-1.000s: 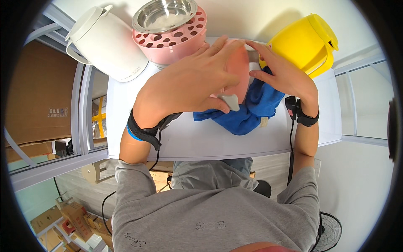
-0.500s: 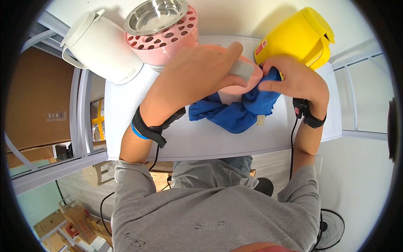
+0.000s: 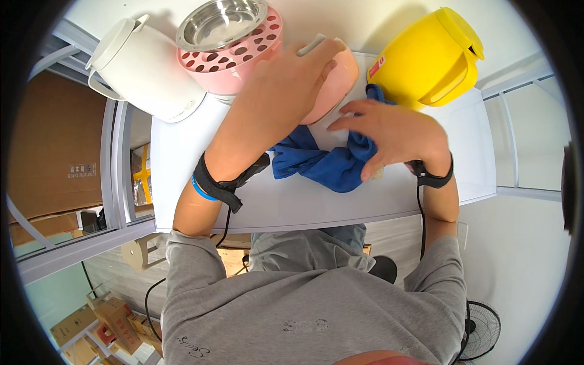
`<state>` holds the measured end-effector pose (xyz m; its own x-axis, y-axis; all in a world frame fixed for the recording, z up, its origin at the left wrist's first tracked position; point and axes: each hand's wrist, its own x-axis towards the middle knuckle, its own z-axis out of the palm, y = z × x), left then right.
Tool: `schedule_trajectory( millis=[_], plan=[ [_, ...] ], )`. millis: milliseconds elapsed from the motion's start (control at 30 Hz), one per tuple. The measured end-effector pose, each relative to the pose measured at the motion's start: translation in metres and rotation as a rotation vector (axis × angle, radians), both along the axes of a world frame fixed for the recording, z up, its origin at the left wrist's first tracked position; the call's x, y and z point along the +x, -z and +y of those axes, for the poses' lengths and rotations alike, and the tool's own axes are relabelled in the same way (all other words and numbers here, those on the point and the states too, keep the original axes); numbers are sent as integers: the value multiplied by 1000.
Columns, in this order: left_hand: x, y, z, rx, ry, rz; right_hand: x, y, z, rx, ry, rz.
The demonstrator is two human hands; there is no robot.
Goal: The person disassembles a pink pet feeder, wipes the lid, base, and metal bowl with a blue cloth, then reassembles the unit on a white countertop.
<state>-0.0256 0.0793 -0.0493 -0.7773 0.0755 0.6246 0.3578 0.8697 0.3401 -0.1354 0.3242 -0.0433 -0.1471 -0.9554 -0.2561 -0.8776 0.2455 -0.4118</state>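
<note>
My left hand (image 3: 286, 91) is closed on a rounded pink housing (image 3: 336, 85) with a grey handle-like piece on it. The housing is tilted over the white table, and my hand and wrist hide much of it. Just right of it, my right hand (image 3: 401, 134) is spread open over a crumpled blue cloth (image 3: 328, 168). Its fingers are apart and seem to hold nothing; whether a fingertip touches the cloth, I cannot tell. The cloth lies loosely on the table in front of the housing, partly covered by that hand.
A white jug (image 3: 143, 73) stands at the left, beside a pink steamer base with holes (image 3: 234, 76) bearing a steel bowl (image 3: 222, 27). A yellow jug (image 3: 420, 61) is at the back right. Black cables (image 3: 421, 219) hang from both wrists over the table's front edge (image 3: 304, 226).
The pink housing has tilted and risen slightly in my left hand. My right hand has let go of the blue cloth's upper part and moved nearer to me, fingers spreading.
</note>
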Motion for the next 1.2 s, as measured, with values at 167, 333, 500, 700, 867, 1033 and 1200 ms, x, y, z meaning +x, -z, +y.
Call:
schedule_trajectory(
  millis=[167, 333, 500, 700, 867, 1033, 1200],
  plan=[
    [6, -2, -2, 110, -65, -58, 25, 10, -23, 138, -118, 79],
    [10, -6, -3, 119, -131, -102, 12, 9, -21, 83, 5, 8],
    [9, -1, -5, 101, -221, -93, -4, -18, -13, -322, 82, -38],
    [16, -11, -7, 89, -151, -137, -11, -24, -18, -981, 345, 168],
    [24, -27, -8, 91, -108, -291, -29, -7, -27, -1068, 386, 378],
    [27, -19, -6, 51, -109, -228, -37, 18, -34, -890, 402, 307],
    [29, -22, -9, 29, -124, -234, -23, 8, -34, -764, 526, 279]
  ],
)
